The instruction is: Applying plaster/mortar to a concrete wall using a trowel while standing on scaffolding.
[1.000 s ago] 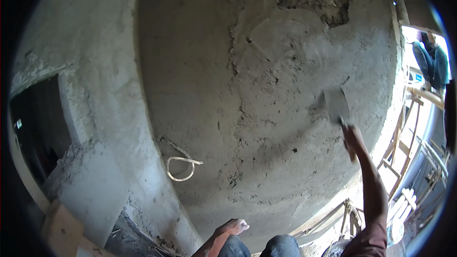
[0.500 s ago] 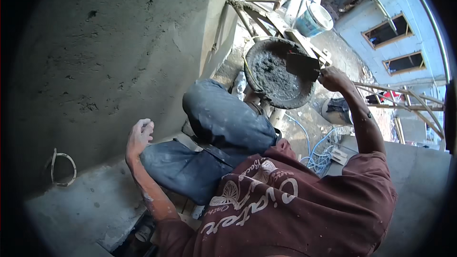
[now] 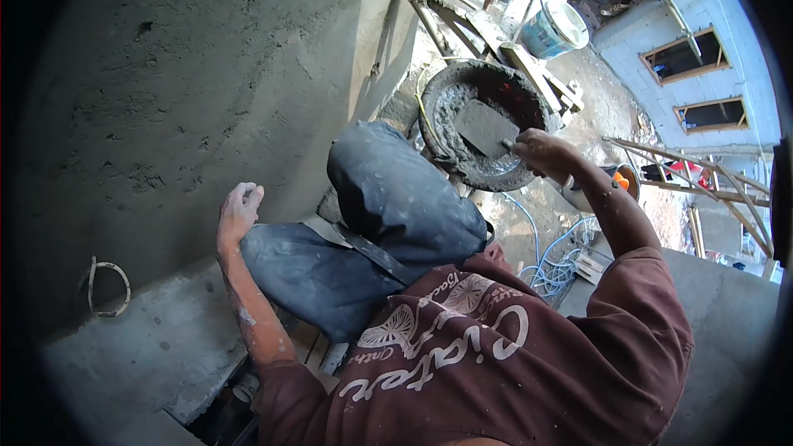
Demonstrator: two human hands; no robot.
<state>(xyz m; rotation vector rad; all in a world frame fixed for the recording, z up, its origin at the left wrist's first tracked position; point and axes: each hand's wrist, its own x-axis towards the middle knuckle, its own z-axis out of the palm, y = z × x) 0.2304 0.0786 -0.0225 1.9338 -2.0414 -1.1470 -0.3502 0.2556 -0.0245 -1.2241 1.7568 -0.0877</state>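
Observation:
My right hand [image 3: 547,154] is closed round the handle of a trowel [image 3: 487,128], its flat rectangular blade lying low in a round, mortar-crusted basin [image 3: 543,91]. Wet grey mortar [image 3: 448,111] fills part of the basin around the blade. Over by my bent knee, my left hand [image 3: 239,213] is held beside the wall with its fingers loosely bent and the thumb apart. Nothing shows in it, and its skin is dusted pale. The plastered wall [image 3: 206,74] on my left is grey and damp-looking, with rough pits.
A white and blue bucket [image 3: 555,29] stands beyond the basin, near wooden boards [image 3: 541,74]. Blue hose [image 3: 552,274] lies coiled on the ground at the right. A loop of conduit [image 3: 110,314] sticks out low on the wall. Another bucket [image 3: 624,182] stands behind my right forearm.
My right hand has moved left and slightly down, bringing the trowel from the basin's right side into the mortar. My left hand stays nearly in place.

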